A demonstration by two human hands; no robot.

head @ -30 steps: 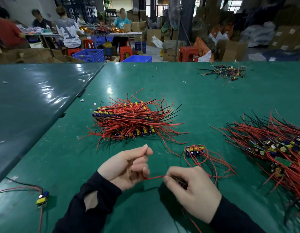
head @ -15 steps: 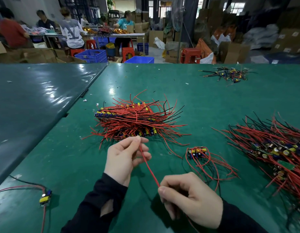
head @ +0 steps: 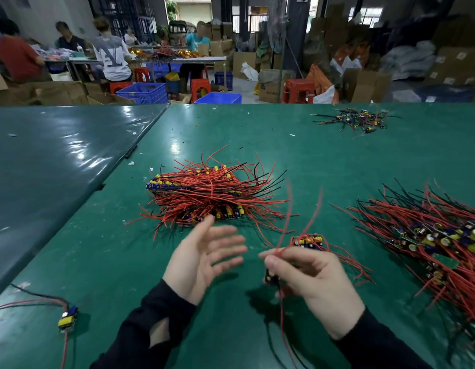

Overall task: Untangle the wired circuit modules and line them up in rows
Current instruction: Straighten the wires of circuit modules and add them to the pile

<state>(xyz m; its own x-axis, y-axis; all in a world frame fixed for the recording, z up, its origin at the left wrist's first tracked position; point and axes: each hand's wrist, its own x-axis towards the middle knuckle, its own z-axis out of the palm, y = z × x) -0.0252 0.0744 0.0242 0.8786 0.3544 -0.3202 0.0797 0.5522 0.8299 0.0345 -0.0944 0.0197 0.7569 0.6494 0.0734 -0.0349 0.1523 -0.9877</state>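
My right hand (head: 315, 280) pinches a small circuit module (head: 271, 277) with red wires that whip upward, blurred. My left hand (head: 204, 255) hovers beside it, fingers spread and holding nothing, also blurred. Just behind my right hand lies a small bundle of modules (head: 309, 240) with looping red wires. Farther back, a stack of lined-up modules (head: 204, 194) rests with red and black wires fanning right. A large tangled heap of modules (head: 433, 235) lies at the right.
One single module (head: 67, 319) with red and black wires lies at the near left. A small pile of black-wired modules (head: 357, 119) sits at the far right. The green table (head: 103, 251) meets a darker table (head: 44, 161) on the left. People work in the background.
My left hand has let go of the red wire and spread open. The wire now flicks upward from my right hand, which has risen a little with the module.
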